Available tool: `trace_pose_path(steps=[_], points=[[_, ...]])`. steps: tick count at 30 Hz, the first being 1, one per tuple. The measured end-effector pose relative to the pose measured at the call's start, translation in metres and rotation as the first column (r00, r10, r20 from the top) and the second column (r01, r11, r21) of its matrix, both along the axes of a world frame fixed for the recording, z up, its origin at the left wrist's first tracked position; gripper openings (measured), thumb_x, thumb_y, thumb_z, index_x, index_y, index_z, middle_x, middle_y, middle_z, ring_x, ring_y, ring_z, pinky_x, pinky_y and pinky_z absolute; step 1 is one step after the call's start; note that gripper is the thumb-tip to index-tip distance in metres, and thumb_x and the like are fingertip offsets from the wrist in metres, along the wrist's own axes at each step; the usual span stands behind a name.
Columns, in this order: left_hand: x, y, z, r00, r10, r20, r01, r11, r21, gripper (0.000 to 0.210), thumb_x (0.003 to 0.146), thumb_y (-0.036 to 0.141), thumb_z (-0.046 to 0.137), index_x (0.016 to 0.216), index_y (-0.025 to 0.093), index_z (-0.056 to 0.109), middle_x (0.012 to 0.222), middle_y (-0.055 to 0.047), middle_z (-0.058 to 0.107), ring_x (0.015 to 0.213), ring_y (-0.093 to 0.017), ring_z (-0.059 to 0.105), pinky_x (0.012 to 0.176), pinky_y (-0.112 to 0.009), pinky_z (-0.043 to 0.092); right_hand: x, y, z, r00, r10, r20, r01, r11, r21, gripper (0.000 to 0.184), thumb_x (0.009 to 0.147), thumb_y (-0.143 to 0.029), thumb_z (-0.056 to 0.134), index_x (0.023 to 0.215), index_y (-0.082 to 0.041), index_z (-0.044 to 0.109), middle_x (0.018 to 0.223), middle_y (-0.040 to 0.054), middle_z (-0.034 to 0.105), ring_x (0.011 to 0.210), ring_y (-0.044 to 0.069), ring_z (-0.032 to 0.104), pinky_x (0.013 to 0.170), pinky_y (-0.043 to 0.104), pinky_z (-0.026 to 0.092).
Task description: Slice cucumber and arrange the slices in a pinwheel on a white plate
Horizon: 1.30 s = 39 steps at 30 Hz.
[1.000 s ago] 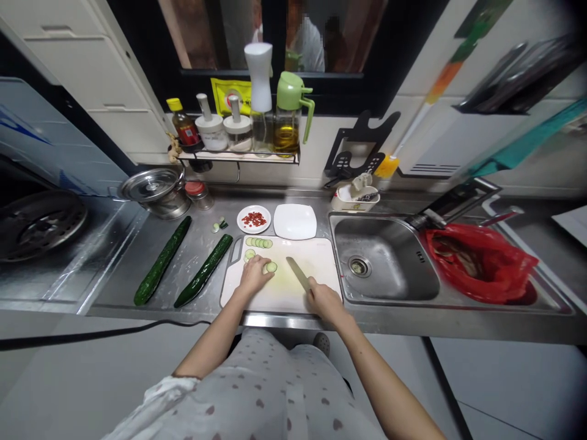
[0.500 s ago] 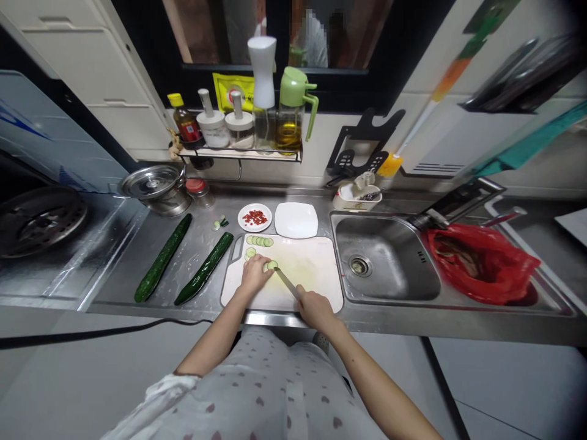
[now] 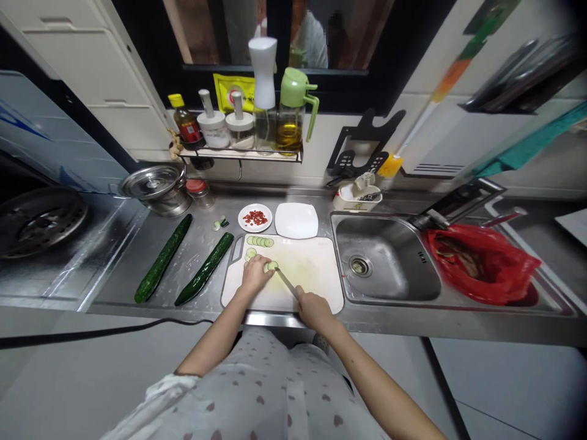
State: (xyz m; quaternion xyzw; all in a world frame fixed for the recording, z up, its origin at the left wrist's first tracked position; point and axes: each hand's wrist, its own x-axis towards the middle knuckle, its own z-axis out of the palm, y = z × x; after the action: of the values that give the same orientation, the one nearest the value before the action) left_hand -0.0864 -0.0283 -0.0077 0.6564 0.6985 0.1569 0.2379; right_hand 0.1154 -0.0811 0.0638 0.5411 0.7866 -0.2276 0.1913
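Note:
My left hand (image 3: 257, 273) is closed on a pale green cucumber slice (image 3: 271, 266) over the white cutting board (image 3: 316, 287). In my right hand (image 3: 316, 310) is a knife (image 3: 287, 282), its tip at the edge of that slice. A row of cucumber slices (image 3: 260, 242) lies along the board's upper left. More slices (image 3: 250, 252) sit just above my left fingers, partly hidden by them. To the left of the board, two whole cucumbers (image 3: 204, 269) rest on the steel counter, side by side and slanted.
Behind the board stand a small plate of chopped red pieces (image 3: 255, 218) and a white square plate (image 3: 296, 220). At the right is a sink (image 3: 389, 269) with a red plastic bag (image 3: 486, 263) beside it. A lidded steel pot (image 3: 156, 186) and a shelf of bottles (image 3: 243, 153) are at the back.
Hardly anything differs. The knife tip and the slice under it have shifted very slightly; both hands keep their hold and place.

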Motion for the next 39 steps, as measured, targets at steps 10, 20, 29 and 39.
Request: trace_pose_path(steps=[10,20,29,39], points=[[0.001,-0.002,0.0,0.999,0.037,0.004,-0.037,0.999,-0.005,0.027,0.082,0.034,0.063,0.105,0.021,0.067,0.108,-0.008,0.063,0.107,-0.023,0.056,0.095,-0.036,0.04,-0.003,0.002,-0.001,1.0,-0.012,0.014,0.013,0.998,-0.056,0.036,0.087,-0.01,0.038,0.122,-0.016,0.042,0.098,0.0146,0.069,0.094,0.026,0.066,0.069,0.03,0.04],[0.002,-0.002,-0.002,0.998,0.057,-0.007,-0.057,0.998,-0.011,0.027,0.082,0.035,0.064,0.104,0.022,0.068,0.111,-0.007,0.063,0.109,-0.023,0.055,0.094,-0.036,0.039,-0.005,0.003,0.001,1.0,-0.008,0.006,0.008,0.998,-0.058,0.036,0.087,-0.009,0.039,0.122,-0.015,0.042,0.101,0.0159,0.068,0.096,0.027,0.066,0.071,0.031,0.041],[0.003,-0.001,-0.003,0.998,0.056,-0.018,-0.057,0.998,-0.032,0.027,0.082,0.035,0.063,0.105,0.023,0.067,0.111,-0.006,0.063,0.108,-0.023,0.056,0.092,-0.035,0.039,-0.013,0.009,0.004,1.0,-0.003,-0.011,0.002,0.999,-0.051,0.035,0.089,-0.008,0.035,0.123,-0.015,0.042,0.102,0.017,0.068,0.096,0.026,0.066,0.073,0.032,0.043],[0.003,-0.001,0.001,0.995,0.099,0.0,-0.099,0.995,-0.03,0.027,0.08,0.034,0.065,0.104,0.021,0.066,0.108,-0.007,0.063,0.105,-0.023,0.057,0.09,-0.033,0.04,-0.018,0.018,0.001,1.0,0.015,-0.01,-0.015,0.999,-0.044,0.036,0.088,-0.008,0.036,0.122,-0.015,0.042,0.102,0.0159,0.068,0.097,0.026,0.066,0.074,0.032,0.044]])
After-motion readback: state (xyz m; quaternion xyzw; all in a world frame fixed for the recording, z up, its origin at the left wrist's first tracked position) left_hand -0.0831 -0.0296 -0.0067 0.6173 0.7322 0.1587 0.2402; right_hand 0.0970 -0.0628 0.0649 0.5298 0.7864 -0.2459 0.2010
